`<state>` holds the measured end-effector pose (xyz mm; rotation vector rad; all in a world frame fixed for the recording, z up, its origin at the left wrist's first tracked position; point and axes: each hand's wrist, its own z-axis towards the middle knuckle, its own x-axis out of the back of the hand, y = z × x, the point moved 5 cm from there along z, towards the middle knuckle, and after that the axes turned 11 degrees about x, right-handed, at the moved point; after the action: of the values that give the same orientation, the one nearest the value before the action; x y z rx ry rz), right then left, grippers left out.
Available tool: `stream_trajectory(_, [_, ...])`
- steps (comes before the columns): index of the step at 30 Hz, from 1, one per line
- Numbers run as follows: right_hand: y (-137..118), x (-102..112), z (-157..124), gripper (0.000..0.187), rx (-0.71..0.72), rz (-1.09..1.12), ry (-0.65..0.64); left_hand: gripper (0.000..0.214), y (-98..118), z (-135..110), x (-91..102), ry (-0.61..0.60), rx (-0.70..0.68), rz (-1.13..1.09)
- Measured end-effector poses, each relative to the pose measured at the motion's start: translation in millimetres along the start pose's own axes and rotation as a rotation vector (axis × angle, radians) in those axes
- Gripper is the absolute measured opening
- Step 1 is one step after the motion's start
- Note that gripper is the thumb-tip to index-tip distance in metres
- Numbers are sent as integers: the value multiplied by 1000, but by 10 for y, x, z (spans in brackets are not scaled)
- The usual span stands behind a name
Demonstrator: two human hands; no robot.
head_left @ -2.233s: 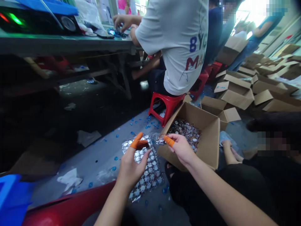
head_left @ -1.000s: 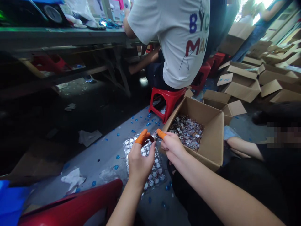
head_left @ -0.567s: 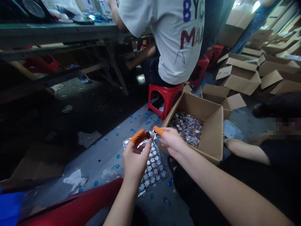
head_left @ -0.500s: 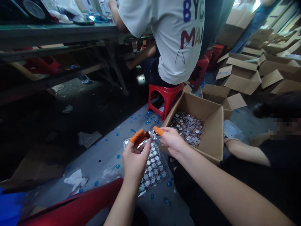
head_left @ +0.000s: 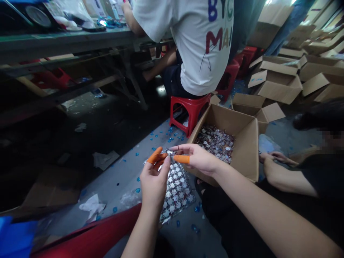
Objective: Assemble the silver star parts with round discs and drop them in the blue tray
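Low over the concrete floor [head_left: 120,179], beside an open cardboard box [head_left: 245,150], the person's two bare hands meet above a foil sheet [head_left: 178,197] studded with round silvery discs. Between them, raised clear of the sheet, sits a small silvery piece [head_left: 170,153]. The left hand [head_left: 153,186] has its orange-capped fingers [head_left: 155,156] closed on the piece, pinching it, while the right hand [head_left: 197,159] reaches across with an orange finger cot [head_left: 181,159] just beside it; whether the right fingers actually grip the piece cannot be told at this size. It looks light, thin and fairly stiff, and its bright surface may prove slippery, so a pinch at its edge between the rubber-capped fingertips seems the surest hold, with gentle pressure in case it bends. The box holds a heap of similar silvery pieces [head_left: 215,143]. Blue beads [head_left: 169,134] lie scattered on the floor, a red plastic stool [head_left: 189,113] stands beyond the box, and a co-worker's hand [head_left: 268,157] rests to its right.
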<state>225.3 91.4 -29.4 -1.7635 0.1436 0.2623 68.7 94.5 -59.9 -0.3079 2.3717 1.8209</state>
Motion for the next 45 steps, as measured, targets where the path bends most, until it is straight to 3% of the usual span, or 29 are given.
stream_trajectory(7, [132,24,27,40,-68,138,65,61,43,20,51,20,78,-120])
stream_trajectory(10, [118,-37,-37,35,-100,207,104,58,251,-42,207,48,41,-189])
stream_trajectory(12, [112,-125,-135,35,-125,243,93,54,456,-210,412,122,4,-225])
stream_trajectory(15, [166,-303,-333,39,-173,264,7,49,803,-697,835,241,-40,-261])
stream_trajectory(18, [304,-494,-470,40,-219,288,-76,53,1104,-1320,1363,318,-34,-161])
stream_trajectory(23, [425,-961,-670,40,-285,348,-141,63,1331,-2184,2563,544,-9,438])
stream_trajectory(26, [370,-1272,-851,40,-275,444,-170,64,1216,-2353,3229,616,71,906])
stream_trajectory(27, [360,-1358,-908,40,-267,473,-181,63,1159,-2366,3396,610,97,962])
stream_trajectory(30, [399,-1530,-1046,39,-253,523,-206,56,1083,-2365,3607,555,140,1069])
stream_trajectory(32, [460,-1576,-1105,38,-254,538,-207,53,1171,-2350,3475,558,100,1135])
stream_trajectory(34, [500,-1587,-1131,39,-253,552,-198,52,1336,-2308,3110,597,-26,1181])
stream_trajectory(36, [491,-1585,-1131,43,-247,569,-203,53,1455,-2223,2558,558,-173,1098])
stream_trajectory(39, [380,-1564,-1111,47,-224,592,-242,65,1414,-2011,1592,232,-312,993])
stream_trajectory(41, [273,-1519,-1088,45,-196,594,-262,71,1334,-1864,1135,112,-358,967])
stream_trajectory(43, [163,-1436,-1050,42,-157,567,-258,62,1276,-1711,880,50,-384,940])
stream_trajectory(45, [60,-1319,-992,41,-113,501,-232,51,1266,-1558,768,13,-405,911])
